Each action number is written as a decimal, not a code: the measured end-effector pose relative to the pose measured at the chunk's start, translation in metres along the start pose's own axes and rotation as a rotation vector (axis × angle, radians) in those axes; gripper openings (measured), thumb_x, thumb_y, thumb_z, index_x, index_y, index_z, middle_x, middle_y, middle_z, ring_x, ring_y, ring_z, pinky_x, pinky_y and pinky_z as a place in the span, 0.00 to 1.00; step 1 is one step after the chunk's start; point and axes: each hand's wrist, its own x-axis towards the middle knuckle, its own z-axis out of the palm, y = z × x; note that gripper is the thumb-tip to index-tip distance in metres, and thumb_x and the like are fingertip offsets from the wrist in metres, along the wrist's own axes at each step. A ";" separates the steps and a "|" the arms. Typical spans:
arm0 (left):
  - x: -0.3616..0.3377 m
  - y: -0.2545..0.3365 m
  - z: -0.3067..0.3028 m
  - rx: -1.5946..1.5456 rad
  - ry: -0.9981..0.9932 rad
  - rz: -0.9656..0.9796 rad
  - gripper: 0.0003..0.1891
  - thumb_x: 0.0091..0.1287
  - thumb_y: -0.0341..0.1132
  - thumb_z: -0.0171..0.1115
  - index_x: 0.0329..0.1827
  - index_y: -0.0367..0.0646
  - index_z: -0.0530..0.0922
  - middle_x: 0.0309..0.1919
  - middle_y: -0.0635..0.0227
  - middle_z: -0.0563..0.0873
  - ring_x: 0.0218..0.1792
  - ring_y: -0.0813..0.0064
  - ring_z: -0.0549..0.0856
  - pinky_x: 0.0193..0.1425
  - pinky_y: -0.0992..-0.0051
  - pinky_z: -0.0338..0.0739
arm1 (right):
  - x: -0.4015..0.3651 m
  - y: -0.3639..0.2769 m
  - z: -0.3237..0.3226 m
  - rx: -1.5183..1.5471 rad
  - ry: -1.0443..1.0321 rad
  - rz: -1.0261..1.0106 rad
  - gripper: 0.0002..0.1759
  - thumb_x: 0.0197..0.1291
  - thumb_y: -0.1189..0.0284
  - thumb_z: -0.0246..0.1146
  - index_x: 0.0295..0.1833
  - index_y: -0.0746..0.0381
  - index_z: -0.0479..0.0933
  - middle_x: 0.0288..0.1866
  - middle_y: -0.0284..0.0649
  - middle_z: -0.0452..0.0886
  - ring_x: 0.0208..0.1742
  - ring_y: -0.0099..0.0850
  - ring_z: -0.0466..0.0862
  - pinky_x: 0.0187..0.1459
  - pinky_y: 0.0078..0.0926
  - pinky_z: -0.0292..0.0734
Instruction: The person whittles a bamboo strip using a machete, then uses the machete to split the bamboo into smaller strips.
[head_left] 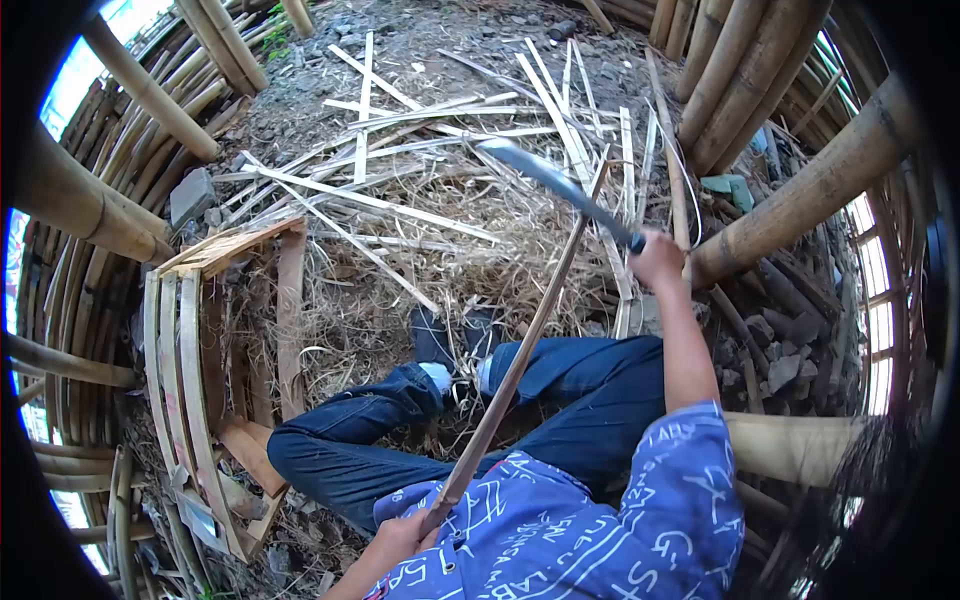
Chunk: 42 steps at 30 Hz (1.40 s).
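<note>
My right hand (658,260) is closed around the dark handle of a long knife (545,178), whose blade points up and to the left. The blade crosses the upper part of a long brown strip of split bamboo or wood (530,365); whether they touch I cannot tell. At the bottom, close to my body, my left hand (403,540) grips the strip's lower end. From there the strip slants up and to the right, over my crossed legs in blue jeans.
Pale split strips (380,205) lie scattered over shavings (450,215) in front of my feet. A wooden crate-like frame (190,370) stands at the left. Thick bamboo poles (815,190) rise on both sides, with rubble (790,368) at the right.
</note>
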 end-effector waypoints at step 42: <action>0.105 -0.085 0.011 0.004 0.310 -0.458 0.22 0.60 0.45 0.66 0.44 0.36 0.69 0.35 0.45 0.84 0.41 0.45 0.85 0.45 0.56 0.78 | -0.081 -0.041 0.085 0.709 -0.305 -0.025 0.08 0.46 0.73 0.63 0.22 0.65 0.73 0.15 0.36 0.74 0.16 0.27 0.74 0.21 0.31 0.67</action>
